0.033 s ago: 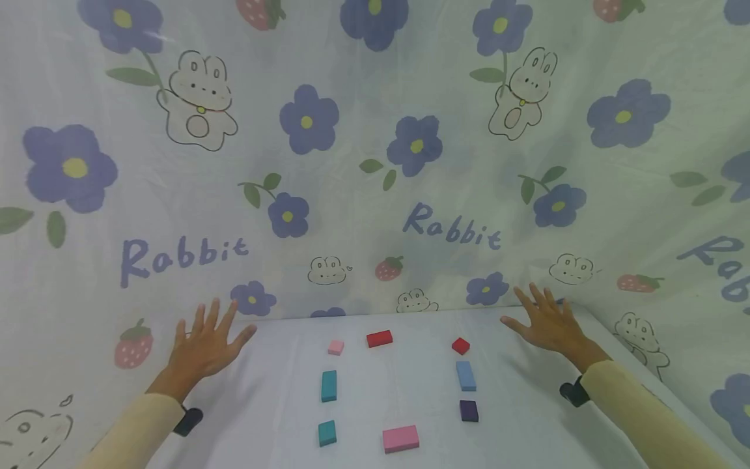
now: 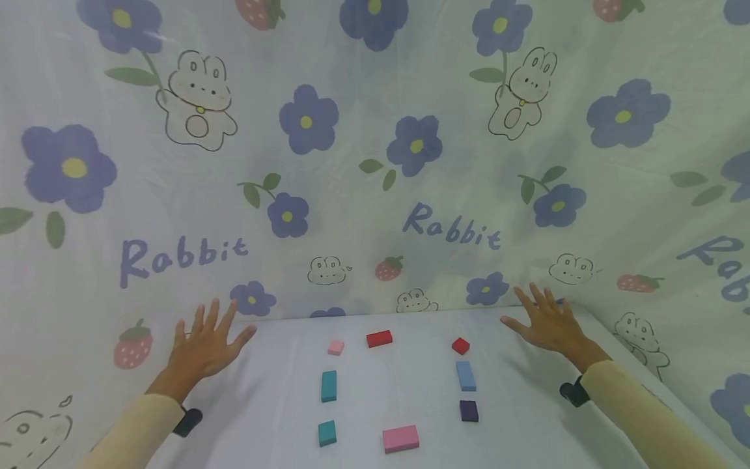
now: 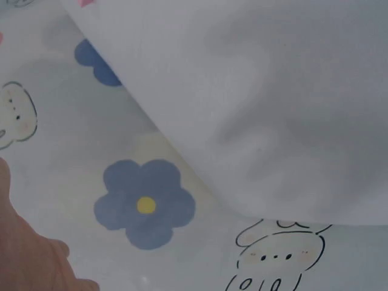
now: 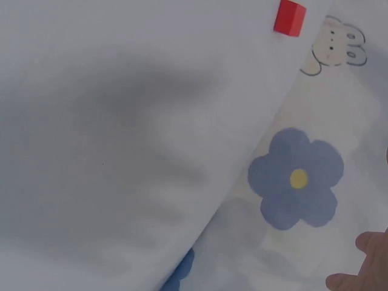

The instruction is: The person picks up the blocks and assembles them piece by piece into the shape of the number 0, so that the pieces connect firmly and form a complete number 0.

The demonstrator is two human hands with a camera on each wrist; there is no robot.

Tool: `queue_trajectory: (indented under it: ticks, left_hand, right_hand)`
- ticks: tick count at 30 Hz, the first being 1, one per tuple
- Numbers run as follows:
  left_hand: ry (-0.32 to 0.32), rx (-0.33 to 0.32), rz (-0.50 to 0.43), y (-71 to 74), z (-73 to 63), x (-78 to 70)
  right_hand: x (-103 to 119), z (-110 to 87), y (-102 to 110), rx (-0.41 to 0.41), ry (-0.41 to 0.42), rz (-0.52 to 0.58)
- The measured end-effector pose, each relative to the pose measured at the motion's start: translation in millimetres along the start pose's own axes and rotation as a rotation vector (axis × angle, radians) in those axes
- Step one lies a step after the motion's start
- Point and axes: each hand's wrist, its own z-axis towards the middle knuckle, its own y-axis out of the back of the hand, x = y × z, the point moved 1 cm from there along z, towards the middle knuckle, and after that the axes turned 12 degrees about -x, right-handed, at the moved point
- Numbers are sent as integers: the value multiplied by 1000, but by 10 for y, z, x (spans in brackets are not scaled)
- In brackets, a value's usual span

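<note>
My left hand (image 2: 204, 348) is held over the left of the white table with its fingers spread, touching no block. On the other side my right hand (image 2: 549, 326) hovers the same way, its fingers straight and apart. Between them lie the blocks: a light pink cube (image 2: 336, 347), a red block (image 2: 379, 339), a small red block (image 2: 460, 346), a long teal block (image 2: 329, 385), a short teal block (image 2: 327, 433), a light blue block (image 2: 465, 376), a dark purple block (image 2: 469, 411) and a pink block (image 2: 401, 439). Nearest my right hand is the small red block.
A curtain (image 2: 351, 195) printed with flowers, rabbits and strawberries hangs behind the white table (image 2: 404, 384) and along both sides. The blocks lie apart in a loose ring. Dark bands (image 2: 188, 422) sit at both wrists, below pale yellow sleeves.
</note>
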Motion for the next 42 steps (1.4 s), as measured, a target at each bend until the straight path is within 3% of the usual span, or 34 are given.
queue_trajectory:
  ticks: [13,19,28,37,42]
  left_hand:
    - [-6,-1,7,-48,70,-19]
    - [-18,29,6,-47,72,-76]
    - [-72,23,-12,-151,42,-380]
    - [-133,87,-39,-177,-86,-664]
    - [-132,147,-122,-185,-181,-805]
  right_hand:
    - [-4,-14,16,-8,-7,-7]
    - [30,-11,22,30,-37,27]
    - [193,-15,64,24,-43,115]
    - [453,-64,36,-8,35,183]
    - [639,-129,79,-18,43,281]
